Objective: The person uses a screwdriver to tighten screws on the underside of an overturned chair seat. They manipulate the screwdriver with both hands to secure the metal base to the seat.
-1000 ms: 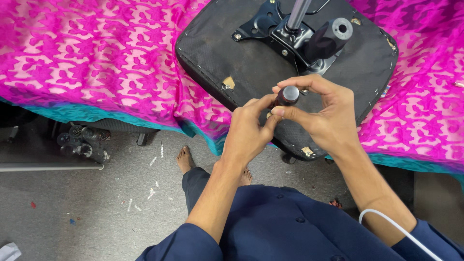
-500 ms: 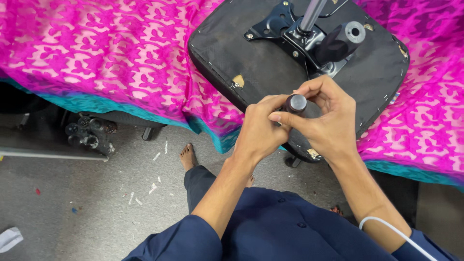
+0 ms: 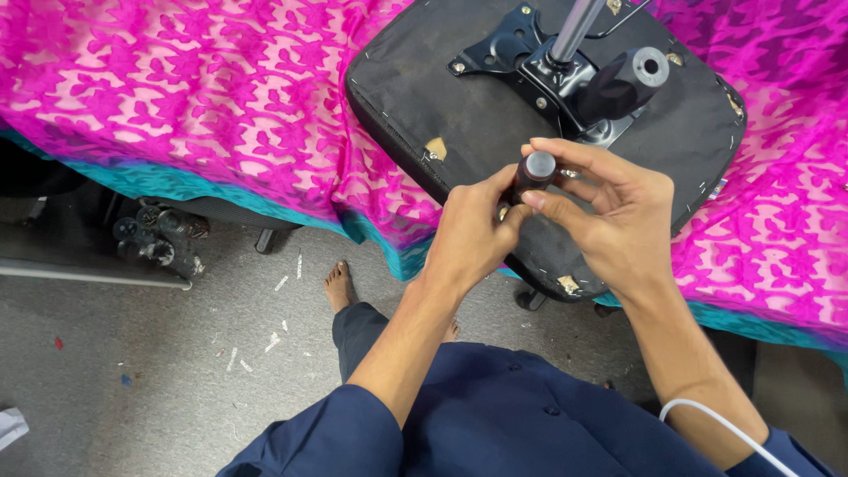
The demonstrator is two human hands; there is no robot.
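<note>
Both hands on the knob!
Left hand [image 3: 473,234] and right hand [image 3: 609,221] pinch a dark knob [image 3: 533,174], chair seat [image 3: 459,106] at 12 o'clock.

Our two hands meet in middle of frame, a bit right of centre. Our left hand [image 3: 473,234] comes up from bottom centre, forearm bare, dark blue sleeve pushed to elbow. Fingers curled in, thumb tip pressed toward right hand. Our right hand [image 3: 609,221] comes from lower right, wrist bent, palm facing left. Its fingers [image 3: 574,155] spread and arch over top; thumb points left, touching left fingers. Both hands pinch together at fingertips. Our bare foot [image 3: 340,284] shows below, left of hands.
</note>
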